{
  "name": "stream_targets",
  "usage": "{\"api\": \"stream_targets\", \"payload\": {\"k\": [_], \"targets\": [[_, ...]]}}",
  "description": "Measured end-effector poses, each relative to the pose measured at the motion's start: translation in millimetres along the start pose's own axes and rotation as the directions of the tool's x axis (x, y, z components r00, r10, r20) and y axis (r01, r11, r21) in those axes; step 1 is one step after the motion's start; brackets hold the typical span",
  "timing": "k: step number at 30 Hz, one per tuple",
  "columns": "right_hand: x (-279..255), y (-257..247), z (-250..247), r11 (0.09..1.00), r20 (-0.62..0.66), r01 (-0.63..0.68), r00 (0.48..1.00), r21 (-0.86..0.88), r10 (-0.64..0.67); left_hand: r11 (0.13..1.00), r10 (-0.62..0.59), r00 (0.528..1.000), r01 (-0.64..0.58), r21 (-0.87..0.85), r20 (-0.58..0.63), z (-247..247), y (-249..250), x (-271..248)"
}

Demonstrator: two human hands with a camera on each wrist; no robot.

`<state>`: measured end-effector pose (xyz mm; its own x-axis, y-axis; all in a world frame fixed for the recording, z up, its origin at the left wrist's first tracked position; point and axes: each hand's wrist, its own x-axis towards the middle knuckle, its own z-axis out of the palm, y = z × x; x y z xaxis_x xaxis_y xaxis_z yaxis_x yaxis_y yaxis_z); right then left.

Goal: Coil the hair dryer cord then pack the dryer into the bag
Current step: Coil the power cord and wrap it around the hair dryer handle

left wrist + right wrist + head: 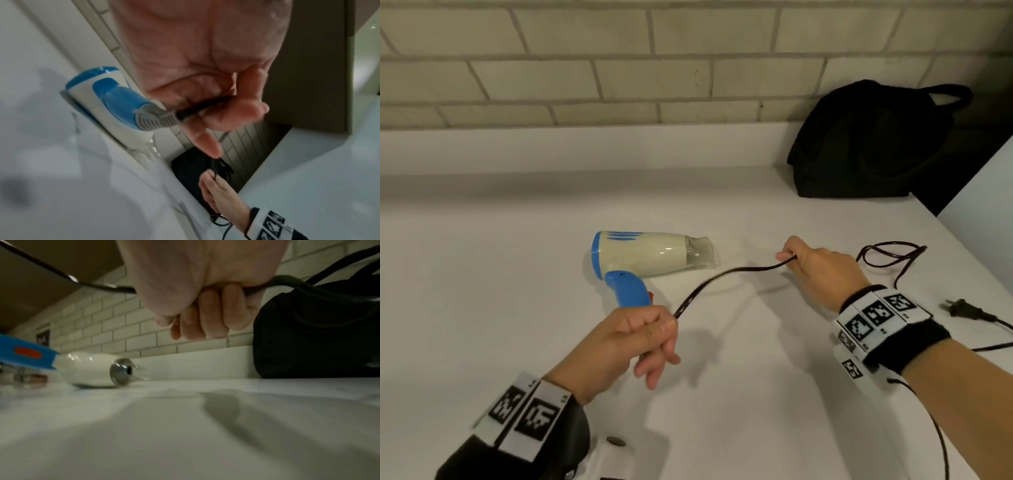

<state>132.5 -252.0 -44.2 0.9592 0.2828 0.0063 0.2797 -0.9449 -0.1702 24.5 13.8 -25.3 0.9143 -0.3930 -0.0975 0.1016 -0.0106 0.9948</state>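
Between both hands (640,339) (gripped), cord (726,274)

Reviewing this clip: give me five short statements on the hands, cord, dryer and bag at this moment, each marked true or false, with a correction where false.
1. The left hand grips the cord near the dryer's handle. True.
2. The right hand is open and holds nothing. False: it grips the cord further along.
3. The hair dryer is already inside the bag. False: it lies on the white counter, and the black bag stands apart against the tiled wall.
4. The plug lies loose on the counter, to the right of the right wrist. True.
5. The cord is fully coiled. False: one span hangs between the hands and the rest lies loose.
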Motion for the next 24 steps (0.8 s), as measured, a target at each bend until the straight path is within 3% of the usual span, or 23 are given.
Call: {"api": "stream_targets", "payload": {"k": [4, 10, 12, 15, 20, 24], "targets": [[-17, -28, -5, 0.944, 0.045, 0.249, 0.963, 0.215, -0.264, 0.99, 0.072, 0.99, -0.086, -0.115, -0.121, 10, 7, 11], [-40, -42, 8, 0.808, -0.022, 0.555, 0.826, 0.198, -0.563, 0.973, 0.152, 0.953, -0.191, -0.13, -0.261, 18, 10, 19], [-40, -42, 14, 0.808, -0.011, 0.572, 0.817, 0.14, -0.577, 0.956, 0.195, 0.943, -0.244, -0.165, -0.269, 17, 8, 21], [-41, -47, 16, 0.891, 0.104, 0.446, 0.886, 0.081, -0.453, 0.926, 0.282, 0.921, -0.335, -0.176, -0.267, 21, 9, 26], [-50, -81, 7, 0.904, 0.14, 0.426, 0.894, 0.025, -0.425, 0.914, 0.405, 0.887, -0.384, 0.131, -0.221, 42, 12, 40], [-58, -89, -3, 0.889, 0.087, 0.447, 0.894, -0.103, -0.439, 0.907, 0.375, 0.921, -0.341, 0.248, -0.107, 45, 2, 47]]}}
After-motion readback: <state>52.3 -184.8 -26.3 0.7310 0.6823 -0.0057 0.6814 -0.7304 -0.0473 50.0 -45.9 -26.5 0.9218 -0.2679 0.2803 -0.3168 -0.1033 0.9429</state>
